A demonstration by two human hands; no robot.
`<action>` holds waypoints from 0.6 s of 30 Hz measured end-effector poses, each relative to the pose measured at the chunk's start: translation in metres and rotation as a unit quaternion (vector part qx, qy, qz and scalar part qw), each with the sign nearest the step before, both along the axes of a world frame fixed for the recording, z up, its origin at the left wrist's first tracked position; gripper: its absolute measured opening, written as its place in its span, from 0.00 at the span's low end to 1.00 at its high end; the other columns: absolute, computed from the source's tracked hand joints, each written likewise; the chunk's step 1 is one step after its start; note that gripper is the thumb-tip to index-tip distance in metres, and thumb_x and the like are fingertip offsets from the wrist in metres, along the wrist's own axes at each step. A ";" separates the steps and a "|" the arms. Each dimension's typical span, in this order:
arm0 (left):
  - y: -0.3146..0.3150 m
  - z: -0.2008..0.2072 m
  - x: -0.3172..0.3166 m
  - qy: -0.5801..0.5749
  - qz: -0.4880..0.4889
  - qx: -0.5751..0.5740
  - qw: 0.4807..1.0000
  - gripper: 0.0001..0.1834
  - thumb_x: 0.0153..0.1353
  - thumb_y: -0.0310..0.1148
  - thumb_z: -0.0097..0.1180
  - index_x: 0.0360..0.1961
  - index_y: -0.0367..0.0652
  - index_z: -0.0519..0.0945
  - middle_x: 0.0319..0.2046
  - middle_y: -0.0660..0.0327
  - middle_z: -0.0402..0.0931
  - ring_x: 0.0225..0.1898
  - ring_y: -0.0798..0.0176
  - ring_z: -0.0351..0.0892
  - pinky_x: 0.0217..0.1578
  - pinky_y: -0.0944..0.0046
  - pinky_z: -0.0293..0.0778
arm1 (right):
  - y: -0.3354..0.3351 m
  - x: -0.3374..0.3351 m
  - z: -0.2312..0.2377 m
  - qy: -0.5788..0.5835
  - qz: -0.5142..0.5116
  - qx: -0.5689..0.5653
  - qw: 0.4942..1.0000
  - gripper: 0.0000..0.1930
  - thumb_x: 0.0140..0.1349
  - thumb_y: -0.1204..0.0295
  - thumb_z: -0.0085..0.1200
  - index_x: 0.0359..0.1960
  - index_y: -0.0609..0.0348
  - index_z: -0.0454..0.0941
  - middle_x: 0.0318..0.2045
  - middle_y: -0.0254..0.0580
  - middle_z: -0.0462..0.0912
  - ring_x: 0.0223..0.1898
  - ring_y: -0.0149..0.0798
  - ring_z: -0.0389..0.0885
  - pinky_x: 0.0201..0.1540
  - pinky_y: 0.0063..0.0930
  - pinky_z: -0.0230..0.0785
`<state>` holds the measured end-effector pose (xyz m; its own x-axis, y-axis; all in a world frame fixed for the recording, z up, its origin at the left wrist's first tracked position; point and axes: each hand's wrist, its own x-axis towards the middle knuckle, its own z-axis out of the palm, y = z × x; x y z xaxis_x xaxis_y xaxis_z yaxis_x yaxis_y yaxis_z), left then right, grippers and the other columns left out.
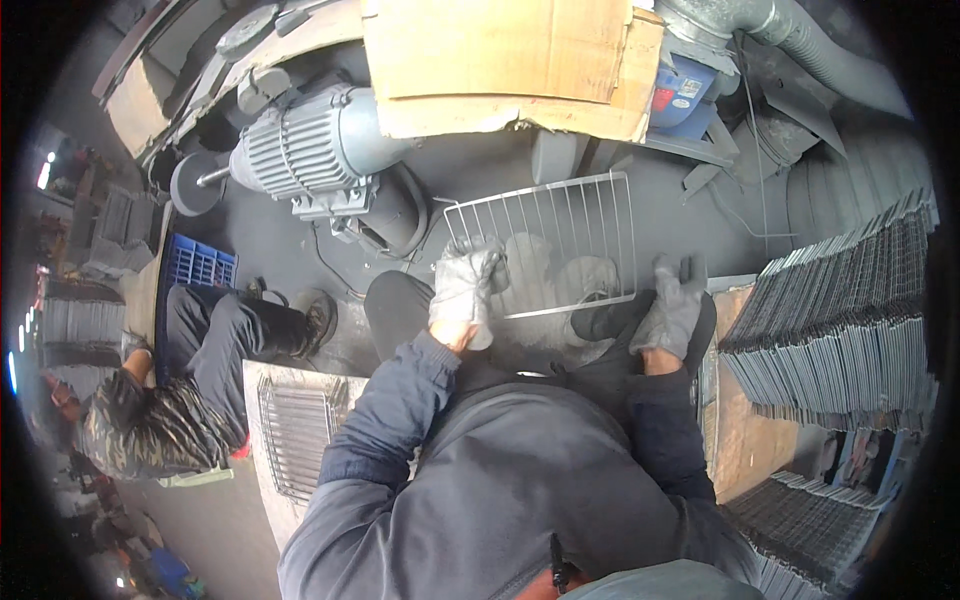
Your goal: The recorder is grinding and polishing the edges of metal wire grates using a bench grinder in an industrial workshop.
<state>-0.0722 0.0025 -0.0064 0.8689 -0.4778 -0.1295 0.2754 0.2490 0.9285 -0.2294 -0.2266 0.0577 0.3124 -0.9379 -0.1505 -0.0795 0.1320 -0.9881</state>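
Observation:
A rectangular wire rack [560,240] with thin parallel bars is held up in front of my knees. My left hand [467,285], in a grey work glove, is closed around its left side. Beyond the rack's lower right corner is my right hand [673,308], gloved too, beside my right knee. Its fingers point upward and look apart, with nothing visible between them. My shoes show through the rack's bars.
Ahead stands a grey electric motor [305,145] with a round wheel [197,184], beside a cardboard sheet [500,65]. Stacked wire racks [835,320] rise at my right; more racks [297,440] lie at my left. A co-worker [165,420] sits further left, near a blue crate [201,262].

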 end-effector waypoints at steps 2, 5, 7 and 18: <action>-0.007 -0.012 0.007 0.039 -0.024 -0.009 0.999 0.08 0.67 0.33 0.67 0.41 0.42 0.83 0.28 0.67 0.81 0.24 0.74 0.75 0.24 0.69 0.70 | -0.025 0.012 -0.009 -0.027 0.202 0.063 0.977 0.25 0.69 0.67 0.63 0.61 0.73 0.72 0.47 0.51 0.86 0.42 0.42 0.87 0.47 0.33 0.82; -0.027 -0.028 0.018 0.128 -0.050 -0.004 0.991 0.10 0.68 0.31 0.67 0.45 0.38 0.82 0.31 0.60 0.83 0.27 0.67 0.81 0.27 0.66 0.76 | -0.046 0.016 -0.035 0.051 0.347 0.080 0.933 0.18 0.71 0.67 0.61 0.54 0.69 0.79 0.41 0.49 0.88 0.34 0.40 0.88 0.39 0.29 0.82; -0.047 -0.034 0.033 0.109 -0.082 0.059 0.989 0.09 0.71 0.33 0.63 0.46 0.40 0.83 0.31 0.64 0.83 0.26 0.70 0.79 0.26 0.69 0.73 | -0.067 0.027 -0.054 0.114 0.353 -0.027 0.928 0.17 0.71 0.65 0.61 0.53 0.68 0.81 0.40 0.48 0.89 0.34 0.38 0.88 0.39 0.29 0.82; -0.023 -0.001 0.060 -0.002 -0.109 0.103 0.989 0.14 0.73 0.39 0.61 0.47 0.38 0.84 0.32 0.63 0.83 0.27 0.70 0.78 0.29 0.66 0.75 | -0.059 0.084 -0.069 0.152 0.311 0.024 0.938 0.22 0.66 0.54 0.65 0.36 0.65 0.87 0.28 0.40 0.88 0.29 0.37 0.85 0.30 0.31 0.75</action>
<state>-0.0123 -0.0207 -0.0072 0.7484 -0.6180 -0.2407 0.2977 -0.0113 0.9546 -0.1455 -0.2860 -0.0115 0.7329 -0.5785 -0.3580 -0.4324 0.0102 -0.9016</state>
